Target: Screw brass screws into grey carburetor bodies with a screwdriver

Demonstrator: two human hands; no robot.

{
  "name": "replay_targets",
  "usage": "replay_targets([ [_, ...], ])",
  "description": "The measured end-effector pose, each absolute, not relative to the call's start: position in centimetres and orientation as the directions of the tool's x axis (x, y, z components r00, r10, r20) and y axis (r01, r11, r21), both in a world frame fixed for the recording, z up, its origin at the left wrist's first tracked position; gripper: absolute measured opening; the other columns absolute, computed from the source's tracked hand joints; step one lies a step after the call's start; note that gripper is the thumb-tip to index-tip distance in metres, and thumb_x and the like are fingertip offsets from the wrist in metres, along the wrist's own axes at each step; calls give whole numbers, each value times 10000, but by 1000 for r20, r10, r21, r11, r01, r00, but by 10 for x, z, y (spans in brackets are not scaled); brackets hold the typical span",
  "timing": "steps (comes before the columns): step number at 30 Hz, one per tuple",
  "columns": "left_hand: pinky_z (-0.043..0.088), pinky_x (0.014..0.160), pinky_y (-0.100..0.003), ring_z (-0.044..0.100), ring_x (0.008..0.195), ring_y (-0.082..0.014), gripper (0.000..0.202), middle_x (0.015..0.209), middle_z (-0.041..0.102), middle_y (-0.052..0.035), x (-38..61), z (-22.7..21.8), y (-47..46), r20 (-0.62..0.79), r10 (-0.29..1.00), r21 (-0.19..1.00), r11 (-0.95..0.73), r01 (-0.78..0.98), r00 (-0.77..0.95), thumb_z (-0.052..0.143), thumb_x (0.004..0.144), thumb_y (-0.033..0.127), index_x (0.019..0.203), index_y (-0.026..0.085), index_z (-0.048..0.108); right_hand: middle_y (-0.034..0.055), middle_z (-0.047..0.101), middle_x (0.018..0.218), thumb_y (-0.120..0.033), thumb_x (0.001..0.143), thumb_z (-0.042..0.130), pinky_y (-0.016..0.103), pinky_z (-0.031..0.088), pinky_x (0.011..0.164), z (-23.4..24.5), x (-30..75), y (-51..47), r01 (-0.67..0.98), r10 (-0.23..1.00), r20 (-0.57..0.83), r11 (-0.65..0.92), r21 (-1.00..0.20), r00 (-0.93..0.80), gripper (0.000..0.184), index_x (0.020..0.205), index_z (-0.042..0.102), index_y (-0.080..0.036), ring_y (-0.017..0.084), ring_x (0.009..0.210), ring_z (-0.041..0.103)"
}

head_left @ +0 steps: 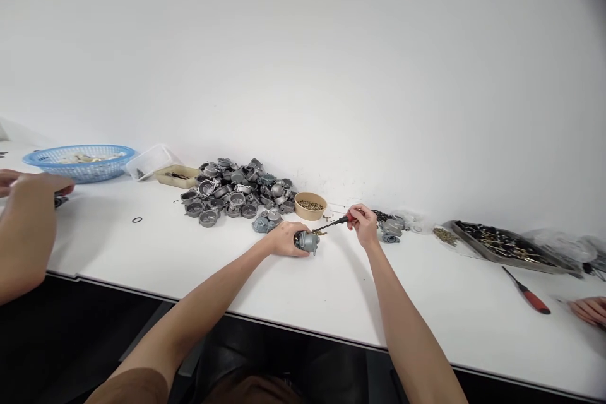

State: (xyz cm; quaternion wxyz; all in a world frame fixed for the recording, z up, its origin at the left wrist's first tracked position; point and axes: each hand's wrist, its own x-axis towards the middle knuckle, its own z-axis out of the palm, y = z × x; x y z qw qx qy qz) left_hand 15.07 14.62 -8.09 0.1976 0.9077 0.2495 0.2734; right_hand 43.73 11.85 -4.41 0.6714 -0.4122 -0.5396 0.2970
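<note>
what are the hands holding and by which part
The left hand grips a metal part around its left side, the exact contact partly hidden; the right hand holds a screwdriver by its red handle.

A blue oval openwork plastic basket [101, 172] containing pale pieces [88, 157] stands near a tilted translucent plastic tub [154, 161] and a shallow cream-yellow tray [170, 182]. Toward the right, a grey metal tray [502, 259] holds mixed black and brass-coloured parts [504, 242], a red-and-black-handled screwdriver [534, 300] lying before it.
</note>
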Motion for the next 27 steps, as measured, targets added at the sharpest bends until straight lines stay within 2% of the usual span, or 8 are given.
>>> replay_targets([
  [7, 458, 1004, -390, 642, 1119, -306, 635, 1217, 705, -53, 152, -81, 146, 392, 563, 495, -796, 349, 728, 805, 687, 558, 1220, 246, 659, 1, 574, 602, -423, 782, 694, 261, 376, 381, -45, 435, 119, 106, 837, 502, 491, -864, 217, 247, 753, 594, -198, 114, 427, 477],
  [16, 449, 1021, -379, 639, 1127, -297, 638, 1226, 700, -53, 151, -78, 144, 393, 560, 495, -797, 345, 730, 801, 688, 563, 1225, 250, 655, -1, 574, 591, -387, 767, 719, 257, 365, 387, -43, 432, 117, 68, 841, 495, 493, -867, 217, 227, 735, 606, -192, 109, 423, 476],
  [21, 453, 1043, -398, 635, 1140, -305, 639, 1237, 695, -64, 152, -77, 143, 377, 566, 498, -791, 355, 733, 812, 677, 554, 1231, 276, 659, 1, 578, 590, -422, 773, 730, 255, 366, 382, -45, 432, 119, 81, 838, 500, 496, -865, 218, 258, 746, 615, -194, 114, 429, 482],
  [27, 478, 1003, -395, 648, 1115, -311, 618, 1204, 708, -58, 156, -83, 145, 402, 626, 475, -766, 432, 668, 791, 688, 550, 1207, 242, 659, 15, 614, 638, -468, 790, 745, 280, 427, 415, -44, 432, 119, 167, 807, 550, 524, -835, 215, 293, 795, 642, -194, 117, 442, 493],
])
